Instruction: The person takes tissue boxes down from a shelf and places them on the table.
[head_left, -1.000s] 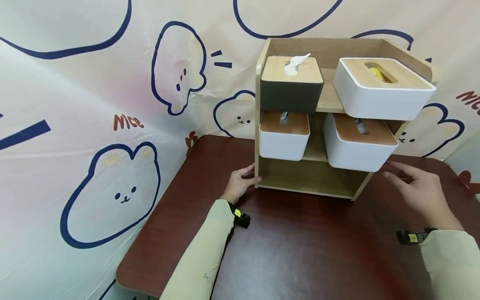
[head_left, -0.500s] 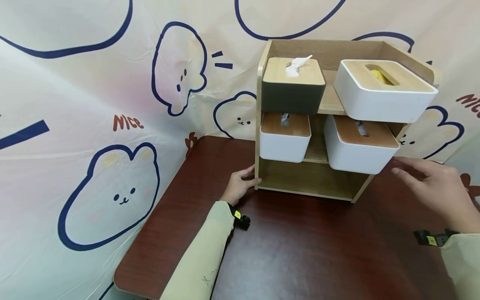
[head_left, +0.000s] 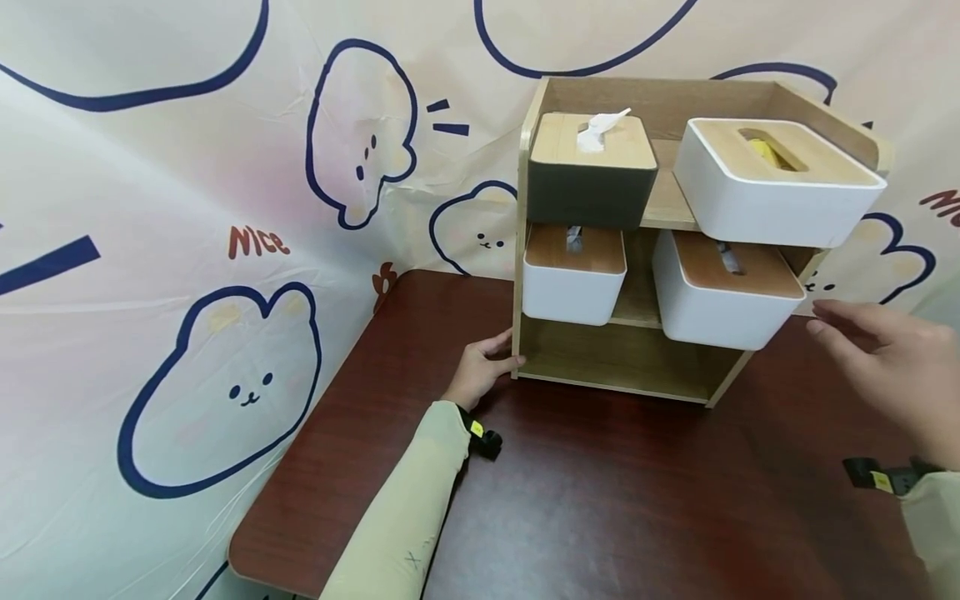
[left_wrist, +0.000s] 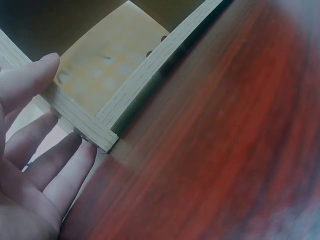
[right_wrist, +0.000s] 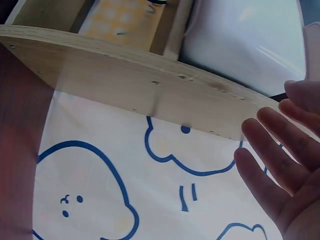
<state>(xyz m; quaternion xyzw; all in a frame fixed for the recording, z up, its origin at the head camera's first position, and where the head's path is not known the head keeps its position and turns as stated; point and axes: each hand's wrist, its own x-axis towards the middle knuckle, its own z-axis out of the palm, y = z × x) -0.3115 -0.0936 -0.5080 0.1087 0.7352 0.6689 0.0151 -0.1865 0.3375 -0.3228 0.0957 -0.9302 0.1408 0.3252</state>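
A small wooden shelf unit (head_left: 611, 358) stands on the table, with tissue boxes on its two upper levels. My left hand (head_left: 482, 372) grips its lower left side panel. In the left wrist view, the thumb (left_wrist: 35, 82) lies over the panel's front edge and the other fingers are behind it. My right hand (head_left: 888, 358) is off the unit's right side, fingers apart and holding nothing. Nearest to it are a white tissue box (head_left: 731, 315) with a brown lid and, higher up, a white box (head_left: 787, 204) with a pale wooden lid and something yellow inside.
A dark box (head_left: 588, 193) with a pale lid and a tissue poking out sits top left. Below it is a smaller white box (head_left: 570, 292). The boxes jut past the shelf fronts. The reddish-brown table (head_left: 637, 500) meets a printed cloth backdrop (head_left: 187, 350).
My right hand has moved right and slightly up, away from the unit's lower right side. The left hand keeps its grip, and the boxes stay in place.
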